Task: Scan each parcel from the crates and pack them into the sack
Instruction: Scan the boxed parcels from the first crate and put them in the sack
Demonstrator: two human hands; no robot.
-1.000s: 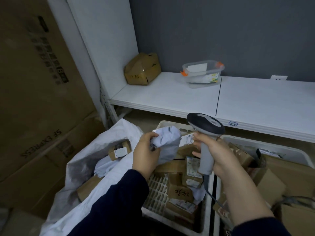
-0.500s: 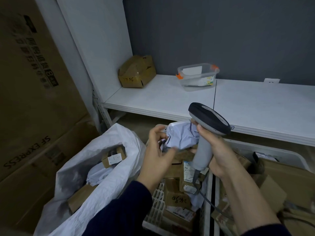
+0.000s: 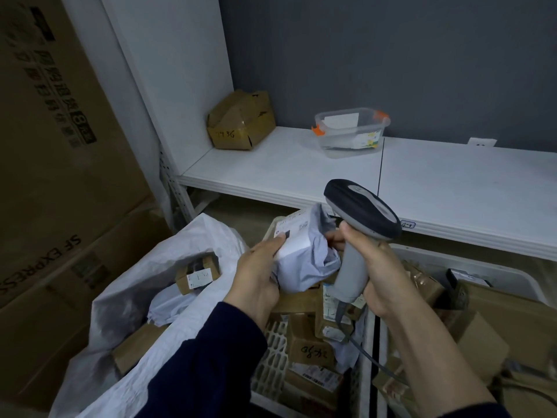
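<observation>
Box (image 3: pixel 241 125) sits in the shelf's (image 3: pixel 452 182) back-left corner, with a clear tub (image 3: pixel 351 132) at its rear edge. Big cartons (image 3: pixel 60 146) stand left. Grey wall (image 3: pixel 391 55). Below the white shelf are the left crate (image 3: pixel 271 351) and right crate (image 3: pixel 497 276), both full. The sack (image 3: pixel 126 297) is open beside the left crate. Our left hand (image 3: pixel 259 276) grips the parcel (image 3: pixel 301 260) over that crate's far edge, thumb on the label (image 3: pixel 294 236). Our right hand (image 3: pixel 379 273) wraps the scanner (image 3: pixel 361 212) handle, just beside it. The parcel is a crumpled white bag, label up.

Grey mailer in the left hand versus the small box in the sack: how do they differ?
The grey mailer is soft crumpled plastic, the small box stiff brown cardboard. The mailer is gripped in the left hand; the box lies in the white sack. Both carry white labels.
</observation>
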